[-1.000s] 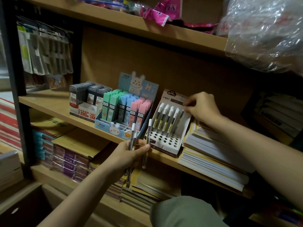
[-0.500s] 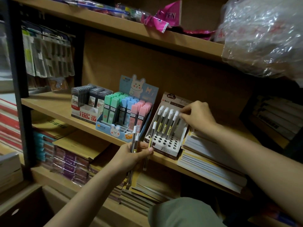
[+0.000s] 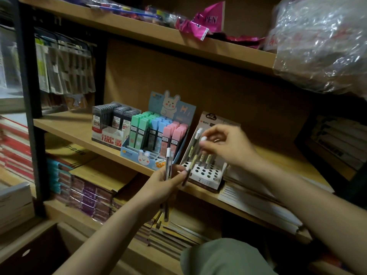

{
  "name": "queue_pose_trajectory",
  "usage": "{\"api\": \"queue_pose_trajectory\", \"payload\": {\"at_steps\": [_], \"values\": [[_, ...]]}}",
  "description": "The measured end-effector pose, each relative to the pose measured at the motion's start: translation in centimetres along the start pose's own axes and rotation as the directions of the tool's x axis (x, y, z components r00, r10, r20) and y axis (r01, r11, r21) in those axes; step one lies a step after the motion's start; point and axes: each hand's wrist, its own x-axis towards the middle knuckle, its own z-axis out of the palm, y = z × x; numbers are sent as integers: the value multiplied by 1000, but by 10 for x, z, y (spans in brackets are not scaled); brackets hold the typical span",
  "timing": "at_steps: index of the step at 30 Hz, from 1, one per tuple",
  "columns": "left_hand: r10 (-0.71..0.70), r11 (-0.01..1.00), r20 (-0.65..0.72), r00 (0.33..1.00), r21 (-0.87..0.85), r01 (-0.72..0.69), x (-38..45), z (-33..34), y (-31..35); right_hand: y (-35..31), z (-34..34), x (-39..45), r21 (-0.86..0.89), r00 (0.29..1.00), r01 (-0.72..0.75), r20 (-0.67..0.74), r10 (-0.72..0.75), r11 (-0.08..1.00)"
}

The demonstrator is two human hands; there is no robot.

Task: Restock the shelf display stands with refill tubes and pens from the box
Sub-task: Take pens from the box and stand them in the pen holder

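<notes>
My left hand (image 3: 164, 184) grips a few white-capped pens (image 3: 168, 165) upright in front of the middle shelf. One more slanted pen (image 3: 191, 163) leans from its fingertips up toward the pen stand (image 3: 204, 172), a white holed base with a backing card. My right hand (image 3: 228, 145) hovers over the stand and pinches a white pen cap (image 3: 203, 138); which pen it tops is blurred. A few pens (image 3: 208, 158) stand in the stand's back holes. Pastel refill tubes (image 3: 156, 135) fill the rabbit display to its left.
A box of dark refill tubes (image 3: 115, 120) stands further left on the wooden shelf (image 3: 65, 126). Flat paper packs (image 3: 258, 201) lie right of the stand. Notebooks are stacked on the shelf below, and a plastic bag (image 3: 321, 42) bulges from the top shelf.
My right hand has left the back right corner of the stand and come forward and left to the pen tops. My left hand has lifted its pens slightly toward the stand.
</notes>
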Motion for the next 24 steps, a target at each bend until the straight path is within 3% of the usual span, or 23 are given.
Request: {"api": "queue_pose_trajectory", "payload": {"at_steps": [2, 5, 7, 13, 18, 24], "values": [[-101, 989, 30, 994, -104, 103, 1, -3, 1, -1, -23, 8, -38, 995, 39, -91, -43, 998], [-153, 962, 62, 986, -219, 163, 4, -8, 0, 4, -52, 15, -355, 966, 84, -201, -163, 931], [-158, 960, 84, 984, -222, 173, 5, -7, -1, 14, -58, 18, -438, 959, 65, -220, -177, 897], [-108, 956, 131, 985, -259, 139, 7, -3, -3, 39, -47, 19, -393, 952, 12, -277, -130, 920], [-65, 991, 104, 992, -114, 77, 8, -3, -5, 39, -46, 19, -370, 951, 0, -289, -114, 929], [-131, 982, 114, 985, -123, 144, 9, 0, -4, 40, -45, 23, -410, 948, -35, -302, -99, 912]]}}
